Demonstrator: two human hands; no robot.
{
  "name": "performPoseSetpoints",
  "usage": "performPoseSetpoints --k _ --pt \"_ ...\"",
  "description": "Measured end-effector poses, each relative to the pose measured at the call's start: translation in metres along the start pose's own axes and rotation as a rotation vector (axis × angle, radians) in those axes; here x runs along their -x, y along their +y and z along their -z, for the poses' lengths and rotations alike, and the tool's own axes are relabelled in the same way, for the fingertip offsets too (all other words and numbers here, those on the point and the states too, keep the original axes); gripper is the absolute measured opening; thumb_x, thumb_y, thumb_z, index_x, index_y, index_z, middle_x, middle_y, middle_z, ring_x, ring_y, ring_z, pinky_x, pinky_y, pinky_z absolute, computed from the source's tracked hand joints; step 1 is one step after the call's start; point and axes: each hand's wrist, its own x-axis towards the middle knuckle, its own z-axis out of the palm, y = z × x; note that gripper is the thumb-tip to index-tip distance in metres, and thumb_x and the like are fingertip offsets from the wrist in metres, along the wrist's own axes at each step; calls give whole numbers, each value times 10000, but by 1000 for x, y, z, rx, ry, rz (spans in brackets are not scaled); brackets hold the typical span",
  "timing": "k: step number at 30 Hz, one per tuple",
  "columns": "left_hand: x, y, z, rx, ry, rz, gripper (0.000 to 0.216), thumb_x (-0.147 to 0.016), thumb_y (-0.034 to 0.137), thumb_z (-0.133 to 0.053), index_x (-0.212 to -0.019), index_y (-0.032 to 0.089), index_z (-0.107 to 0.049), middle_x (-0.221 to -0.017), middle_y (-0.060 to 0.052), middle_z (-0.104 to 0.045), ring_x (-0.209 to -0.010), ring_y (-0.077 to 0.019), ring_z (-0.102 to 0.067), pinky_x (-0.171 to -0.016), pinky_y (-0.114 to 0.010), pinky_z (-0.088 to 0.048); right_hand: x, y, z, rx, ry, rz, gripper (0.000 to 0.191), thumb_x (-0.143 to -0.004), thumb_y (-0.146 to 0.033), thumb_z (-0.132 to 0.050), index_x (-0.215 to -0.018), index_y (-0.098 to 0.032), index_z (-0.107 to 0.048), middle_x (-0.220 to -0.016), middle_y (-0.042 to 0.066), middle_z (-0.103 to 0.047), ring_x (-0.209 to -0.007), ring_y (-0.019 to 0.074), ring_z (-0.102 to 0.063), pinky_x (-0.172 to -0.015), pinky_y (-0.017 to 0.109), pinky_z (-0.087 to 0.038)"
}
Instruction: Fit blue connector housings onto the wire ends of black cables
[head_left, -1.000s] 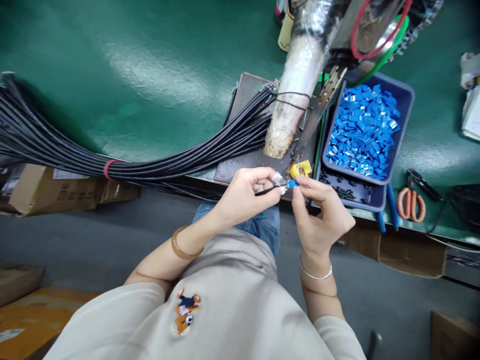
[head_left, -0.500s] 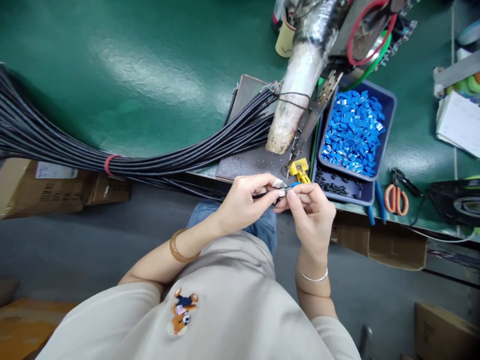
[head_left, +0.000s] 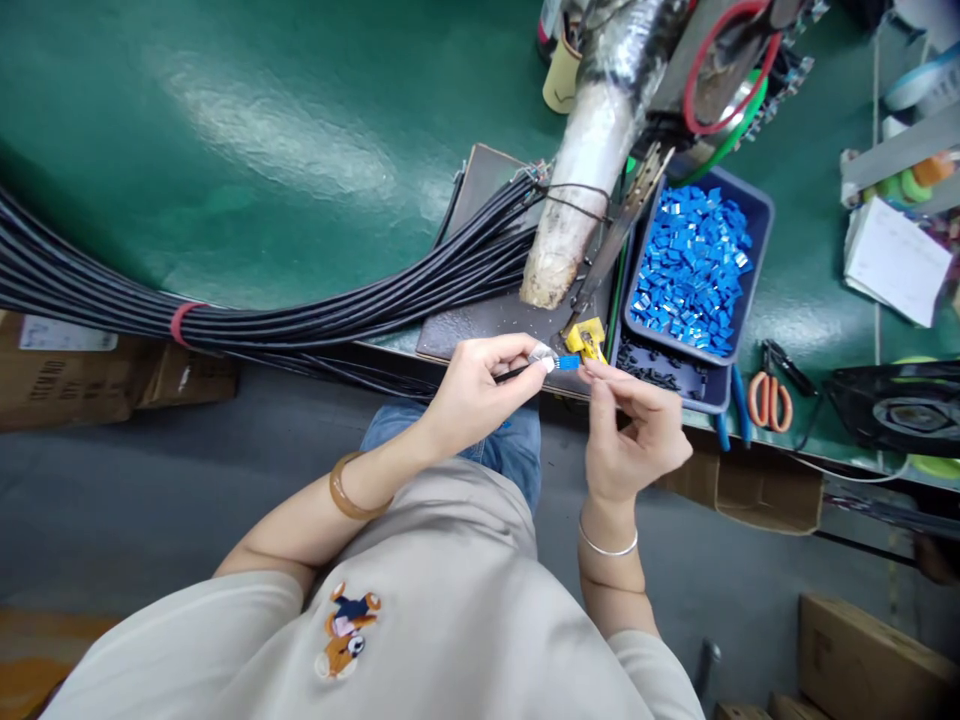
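My left hand (head_left: 480, 390) pinches the end of a black cable (head_left: 512, 375) between thumb and forefinger, with white wrapping on its fingertips. A small blue connector (head_left: 568, 362) sticks out to the right of these fingertips, at the cable's end. My right hand (head_left: 637, 425) is just right of the connector, its thumb and fingers bent together. Its fingertips are close to the connector's free end; whether they touch it or hold something tiny I cannot make out. Behind both hands, a yellow tool (head_left: 586, 338) lies at the bench edge.
A bundle of black cables (head_left: 337, 325) with a red tie crosses the green bench (head_left: 300, 90). A wrapped white post (head_left: 566, 220) overhangs a dark board (head_left: 472, 325). Right are a bin of blue connectors (head_left: 763, 225), a lower bin of black parts (head_left: 709, 395), and orange-handled scissors (head_left: 770, 400).
My right hand has drawn slightly away to the right from the left fingertips. The blue connector, mostly covered before, now shows between the hands. The whole view has shifted a little.
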Motion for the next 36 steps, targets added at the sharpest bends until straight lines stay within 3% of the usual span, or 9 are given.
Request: performPoseSetpoints --k 5,15,21,29,33,36 --pt "-5 0 0 -4 -4 28 164 -867 262 -611 -751 145 -607 -603 37 -438 -541 -62 -381 -517 -191 -333 -2 6 -10 51 -64 181 197 -811 -59 -702 -925 -207 -639 -1052 51 -763 -912 174 -753 -805 307 -642" --pt "-9 7 -2 -39 33 1 129 -875 225 -587 -766 155 -590 -611 42 -393 -550 -66 -341 -516 -210 -297 -12 4 -17 79 -44 137 159 -810 -98 -720 -866 -227 -646 -970 14 -753 -908 171 -733 -811 331 -614" --pt "-7 10 0 -47 8 15 124 -870 245 -582 -788 153 -597 -631 28 -451 -566 -74 -398 -535 -205 -352 -11 1 -17 50 -52 121 177 -787 -92 -734 -861 -229 -649 -1031 25 -743 -881 167 -733 -754 306 -640" --pt "-4 9 0 -86 -50 62 162 -886 266 -571 -777 150 -594 -623 34 -440 -551 -69 -372 -521 -204 -322 -5 3 -12 33 -67 109 168 -796 -89 -715 -859 -220 -631 -976 29 -753 -858 166 -740 -767 304 -636" --pt "3 10 0 -198 -166 -35 128 -881 209 -557 -798 145 -631 -597 39 -487 -531 -68 -380 -523 -205 -324 -12 4 -5 -115 15 -46 89 -870 -161 -656 -887 -218 -590 -856 16 -736 -760 177 -748 -665 323 -636" --pt "15 5 6 -393 -456 -103 136 -863 162 -559 -872 152 -694 -635 21 -605 -534 -79 -462 -556 -209 -374 -17 6 0 -206 153 -109 64 -904 -199 -613 -920 -233 -561 -789 -5 -710 -628 171 -725 -523 302 -607"
